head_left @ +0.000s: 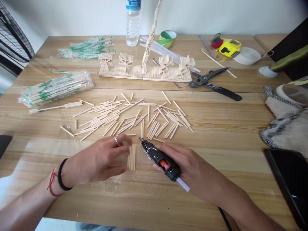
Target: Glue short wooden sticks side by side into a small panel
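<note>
The right hand point(190, 163) grips the black plastic glue gun point(156, 155); the left hand point(102, 157), fingers parted, perhaps touching the flat pale wooden-stick panel point(132, 157), should keep it square.

No wording can be read for certain anywhere in the scene. On the far side, the water bottle point(132, 28) bears a blue label point(133, 5) with small white marks, cut off by the top edge and too small to make out. At the left, green print shows on the clear packet point(57, 88) and, farther off, on the heap of wrappers point(86, 48), but its letters are too blurred to tell.
</note>
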### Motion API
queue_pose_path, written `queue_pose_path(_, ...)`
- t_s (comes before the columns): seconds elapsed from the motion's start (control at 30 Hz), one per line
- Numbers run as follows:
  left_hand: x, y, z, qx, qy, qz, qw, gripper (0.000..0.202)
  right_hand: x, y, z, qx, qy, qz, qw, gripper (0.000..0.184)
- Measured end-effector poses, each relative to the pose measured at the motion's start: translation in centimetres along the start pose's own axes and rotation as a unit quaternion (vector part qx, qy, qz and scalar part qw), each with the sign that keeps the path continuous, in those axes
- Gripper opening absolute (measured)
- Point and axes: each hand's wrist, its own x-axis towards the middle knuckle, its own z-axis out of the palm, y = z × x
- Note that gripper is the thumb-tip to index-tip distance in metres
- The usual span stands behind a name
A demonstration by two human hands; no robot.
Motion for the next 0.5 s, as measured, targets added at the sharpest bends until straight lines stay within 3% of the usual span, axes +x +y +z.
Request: queue_pose_path(0.5, -0.27, -0.16, 0.02, 0.001, -0.007, -0.017, 1.0, 0.011, -0.25, 0.31, 0.41, -0.032, 0.008, -0.01, 0.999, 0.033)
